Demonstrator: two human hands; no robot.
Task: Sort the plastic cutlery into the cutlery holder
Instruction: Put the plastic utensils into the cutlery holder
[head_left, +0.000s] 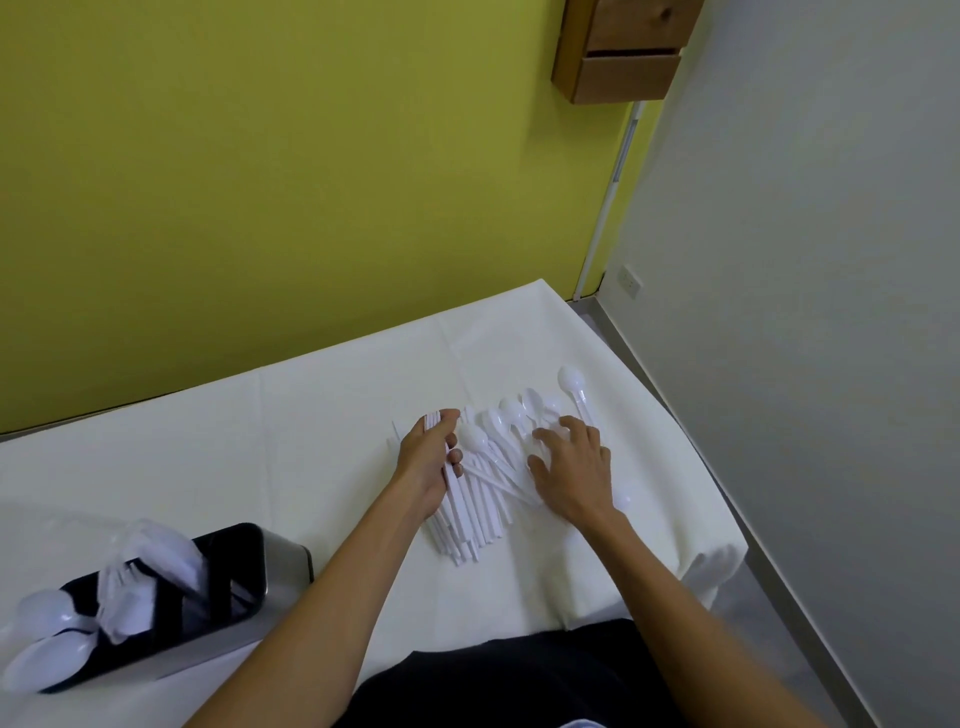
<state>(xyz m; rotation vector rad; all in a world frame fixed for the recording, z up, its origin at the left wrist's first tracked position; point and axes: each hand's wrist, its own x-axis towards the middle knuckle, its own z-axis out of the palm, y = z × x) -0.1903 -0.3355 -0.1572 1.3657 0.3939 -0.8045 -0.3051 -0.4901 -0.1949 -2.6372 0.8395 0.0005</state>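
Observation:
A pile of white plastic cutlery (485, 499) lies on the white-covered table (291, 431), with spoon bowls fanned out toward the far right. My left hand (428, 462) grips a bundle of white handles at the pile's left side, its thumb and fingers curled round them. My right hand (569, 467) rests on the spoons at the right of the pile, its fingers spread and reaching into them. One spoon (574, 387) lies apart at the far right. The dark metal cutlery holder (249, 577) stands at the near left, with white spoons and forks sticking out of its compartments.
The table's right edge (675, 441) drops off close to the pile, with grey floor beyond. A green wall stands behind the table and a wooden cabinet (621, 52) hangs on it at the upper right. My dark clothing shows at the near edge.

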